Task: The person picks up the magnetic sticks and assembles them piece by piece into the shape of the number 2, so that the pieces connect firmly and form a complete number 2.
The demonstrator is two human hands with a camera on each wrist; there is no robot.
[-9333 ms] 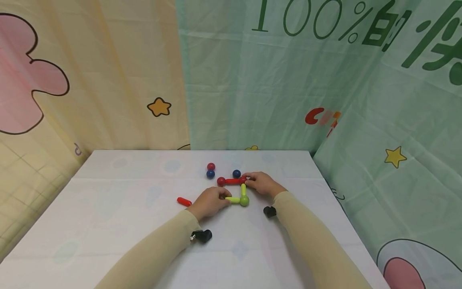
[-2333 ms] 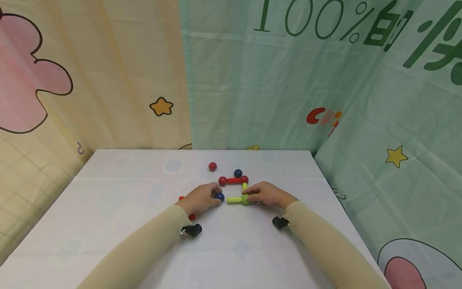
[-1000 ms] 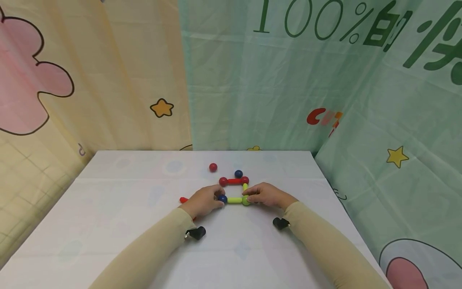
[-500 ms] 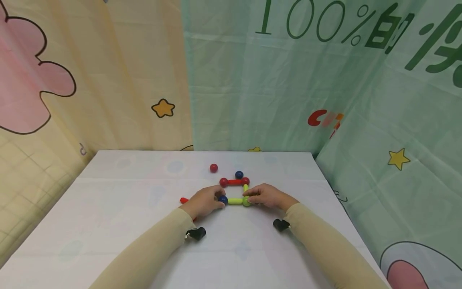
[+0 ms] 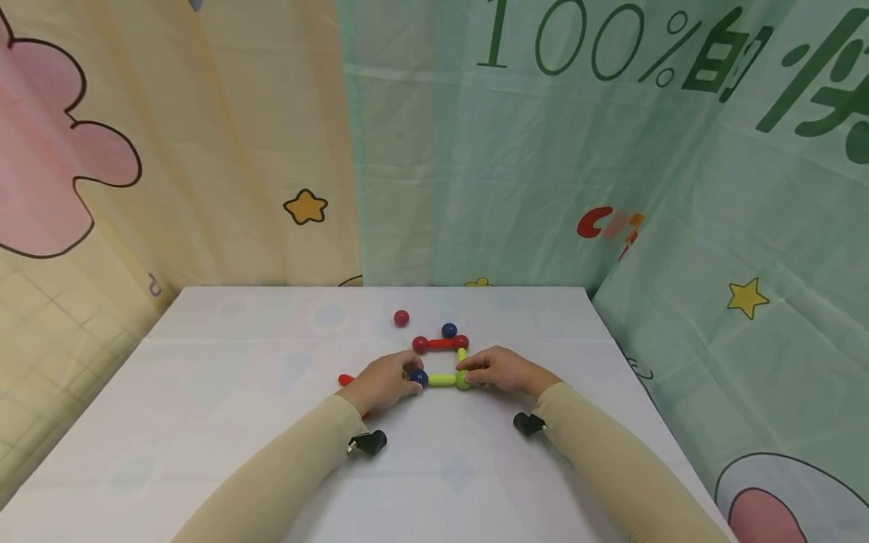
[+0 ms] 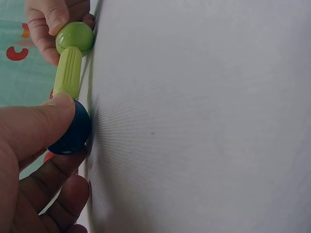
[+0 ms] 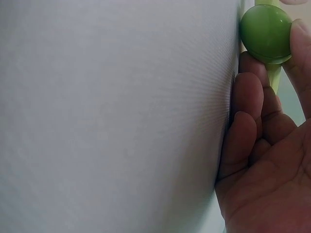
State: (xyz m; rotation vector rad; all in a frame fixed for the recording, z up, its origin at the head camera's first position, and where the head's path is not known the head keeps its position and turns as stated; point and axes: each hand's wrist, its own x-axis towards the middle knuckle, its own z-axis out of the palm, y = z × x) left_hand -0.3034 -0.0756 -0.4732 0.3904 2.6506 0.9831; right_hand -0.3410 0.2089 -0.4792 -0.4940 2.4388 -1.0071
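My left hand [image 5: 383, 382] pinches a dark blue ball [image 6: 77, 130] between thumb and fingers. That ball meets the left end of a yellow-green rod [image 5: 443, 380]. At the rod's other end is a green ball [image 7: 266, 33], which my right hand [image 5: 505, 370] grips with thumb and fingers. A second yellow-green rod [image 5: 462, 354] runs back from the green ball to a red ball [image 5: 462, 342]. From there a red rod [image 5: 441, 345] leads left to another red ball [image 5: 420, 345]. Together they form three sides of a square, its left side open.
A loose blue ball [image 5: 449, 330] lies just behind the red rod. Farther back is a single red ball [image 5: 401, 318]. Left of my left hand, a red stick [image 5: 345, 379] pokes out, partly hidden by the hand. All lie on a white-covered table [image 5: 258, 422] before hanging cloth.
My left hand went from the yellow-green rod to a blue ball and brought it against the rod's end. My right hand shifted from the red ball to the green one. Lately both stay still.
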